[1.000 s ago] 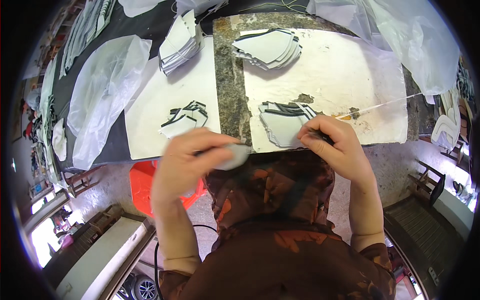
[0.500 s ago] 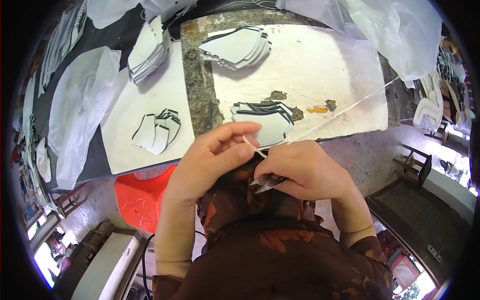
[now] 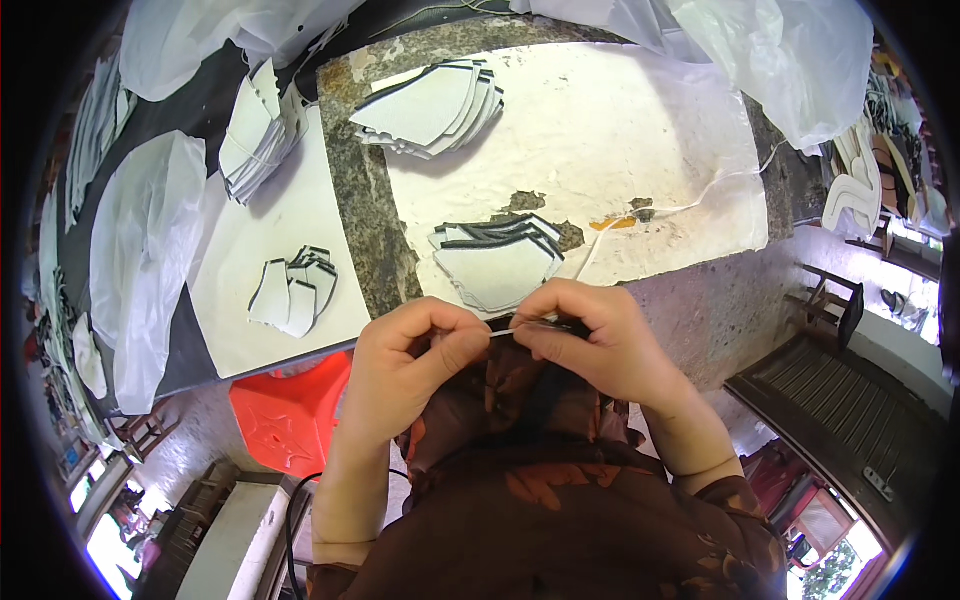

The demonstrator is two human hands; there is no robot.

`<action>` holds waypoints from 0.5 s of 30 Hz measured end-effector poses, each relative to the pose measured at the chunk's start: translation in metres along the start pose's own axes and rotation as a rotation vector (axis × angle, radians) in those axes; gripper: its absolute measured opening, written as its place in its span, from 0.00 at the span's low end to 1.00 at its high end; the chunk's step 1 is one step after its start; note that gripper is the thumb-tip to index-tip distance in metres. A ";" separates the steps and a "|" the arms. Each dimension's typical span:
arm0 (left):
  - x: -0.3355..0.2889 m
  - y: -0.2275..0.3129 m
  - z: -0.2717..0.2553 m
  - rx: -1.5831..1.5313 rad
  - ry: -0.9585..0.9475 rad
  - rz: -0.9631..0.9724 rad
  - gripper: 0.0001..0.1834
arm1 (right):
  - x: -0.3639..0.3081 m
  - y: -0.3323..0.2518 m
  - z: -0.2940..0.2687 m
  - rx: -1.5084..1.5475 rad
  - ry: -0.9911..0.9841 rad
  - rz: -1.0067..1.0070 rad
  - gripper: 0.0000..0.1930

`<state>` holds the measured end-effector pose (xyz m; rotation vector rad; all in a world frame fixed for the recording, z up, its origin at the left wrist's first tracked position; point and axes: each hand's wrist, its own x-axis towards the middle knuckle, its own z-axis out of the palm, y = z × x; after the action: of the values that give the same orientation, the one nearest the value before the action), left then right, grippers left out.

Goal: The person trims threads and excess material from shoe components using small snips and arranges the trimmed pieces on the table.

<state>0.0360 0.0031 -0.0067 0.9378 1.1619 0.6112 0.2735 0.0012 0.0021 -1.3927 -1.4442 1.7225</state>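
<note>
Left hand: the hand (image 3: 425,350) is pinched nearly closed, thumb against fingertips, with a bit of white cord (image 3: 503,332) caught in it.
Right hand: same deal, the hand (image 3: 590,335) is held narrow on the cord, just beside the left one; something dark is tucked in there too, but it's mostly hidden, so can't tell what.
Cord: a short, straight bit is stretched between the two hands, right at the front edge of the worktop (image 3: 345,180); a longer run is trailed off loosely over the white sheet (image 3: 660,120) to the right.
Near stack: pale, dark-edged pieces (image 3: 495,275) are fanned on the sheet, just beyond the hands.
Far stack: a thicker lot (image 3: 430,105) is piled further back on the same sheet.
Left side: a small pile (image 3: 290,305) is spread on another sheet (image 3: 230,290), and behind it a bundle (image 3: 250,155) is wrapped with string.
Plastic: a clear bag (image 3: 150,250) is laid flat-ish at far left.
Below: a red stool (image 3: 290,420) is parked on the floor, lower left.
</note>
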 end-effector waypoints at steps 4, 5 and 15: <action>0.015 -0.015 0.003 0.818 0.281 0.676 0.10 | 0.010 -0.005 -0.005 0.135 0.142 0.004 0.06; 0.017 -0.019 0.007 0.818 0.281 0.673 0.10 | 0.014 -0.008 -0.006 0.191 0.203 0.016 0.05; 0.019 -0.048 0.015 0.977 0.406 0.816 0.20 | 0.060 -0.006 0.022 -0.495 0.267 -0.324 0.04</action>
<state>0.0535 -0.0100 -0.0553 2.2616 1.4454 0.9191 0.2308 0.0446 -0.0175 -1.4548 -1.8894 0.9758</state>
